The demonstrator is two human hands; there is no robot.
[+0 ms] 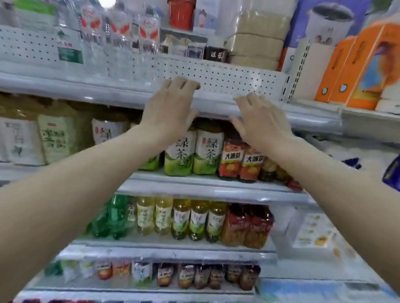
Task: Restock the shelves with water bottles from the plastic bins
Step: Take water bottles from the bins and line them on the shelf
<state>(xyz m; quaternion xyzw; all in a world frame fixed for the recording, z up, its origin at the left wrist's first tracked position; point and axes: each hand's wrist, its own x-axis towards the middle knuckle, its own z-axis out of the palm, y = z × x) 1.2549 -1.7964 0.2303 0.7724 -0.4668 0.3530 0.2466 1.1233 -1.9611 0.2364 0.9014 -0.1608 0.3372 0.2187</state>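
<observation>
Currently both hands are held empty at the front edge of the white perforated metal shelf (220, 76). Left hand (171, 109) and right hand (262, 122) are shown with fingers spread. Clear water bottles with red-and-white labels (121, 31) are stood at its left rear.

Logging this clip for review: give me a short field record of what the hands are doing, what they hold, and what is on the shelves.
left hand: empty, fingers relaxed, resting at the shelf edge
right hand: empty, fingers spread at the same edge
water bottles: standing on the upper shelf, left of the hands
shelf space by hands: bare pegboard behind it
below: green tea bottles, more drinks on lower shelves
plastic bins: not in view
</observation>
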